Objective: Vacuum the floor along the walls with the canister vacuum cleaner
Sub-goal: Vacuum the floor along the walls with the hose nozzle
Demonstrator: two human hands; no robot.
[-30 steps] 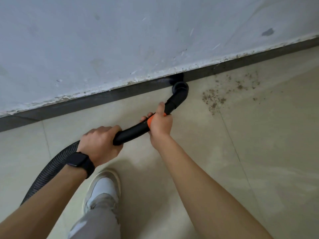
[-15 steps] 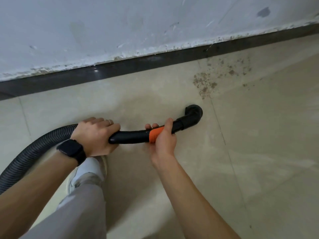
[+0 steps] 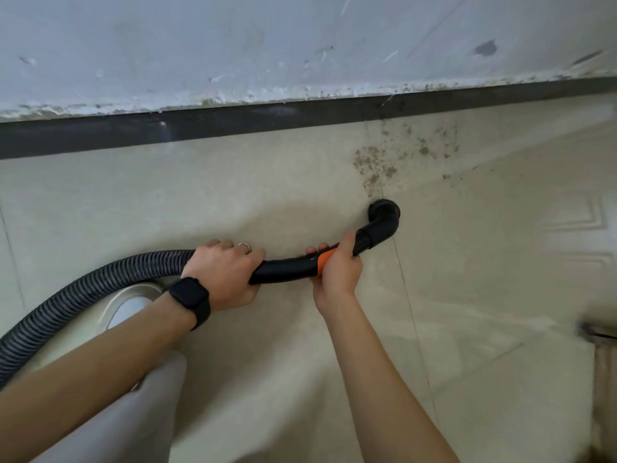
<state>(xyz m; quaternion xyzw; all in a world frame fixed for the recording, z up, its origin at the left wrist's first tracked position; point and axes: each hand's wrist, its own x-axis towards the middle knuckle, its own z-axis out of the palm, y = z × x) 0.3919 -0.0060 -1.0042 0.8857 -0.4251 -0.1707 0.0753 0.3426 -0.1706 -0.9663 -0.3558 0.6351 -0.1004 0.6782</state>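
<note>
Right-hand fingers (image 3: 314, 251): curl round the black tube (image 3: 287, 270) at its orange band (image 3: 323, 260), tips showing over the far side. Thumb: lies along the top, toward the nozzle (image 3: 384, 217). Right hand (image 3: 337, 275): grips from the near side, full wrap, no slack seen. Left hand (image 3: 223, 272): closes over the same tube where it joins the ribbed hose (image 3: 100, 282), knuckles up. Carries a ring (image 3: 245, 246) and a dark watch (image 3: 190, 297).

Tube: runs roughly parallel to the dark skirting board (image 3: 233, 123), well out from it. Bends at its right end into the nozzle, mouth down on the floor tile (image 3: 484, 262). Hose: trails left and curves away from the board, out of frame. No canister in view.

Brown grit patch (image 3: 374, 165): lies between nozzle and skirting board. Meets the nozzle at its near edge or just misses; cannot tell which. Thins into specks rightward along the board.

Judged step: starting on the grit patch, with all of it yet to clear. Calls for a push straight toward the skirting board, across the tube's long axis, then a sweep right along the board. Falls to the right hand, nearer the nozzle, to steer. Leaves the left to steady the rear and feed hose. Risk, as a guess: knocking the nozzle into the board.

Also noted: scuffed pale wall (image 3: 233, 45) above the board. Pale shoe (image 3: 130, 304) under the left wrist, on the side away from the board. Blurred object (image 3: 601, 335) at the right edge, far from the board, not identifiable.
</note>
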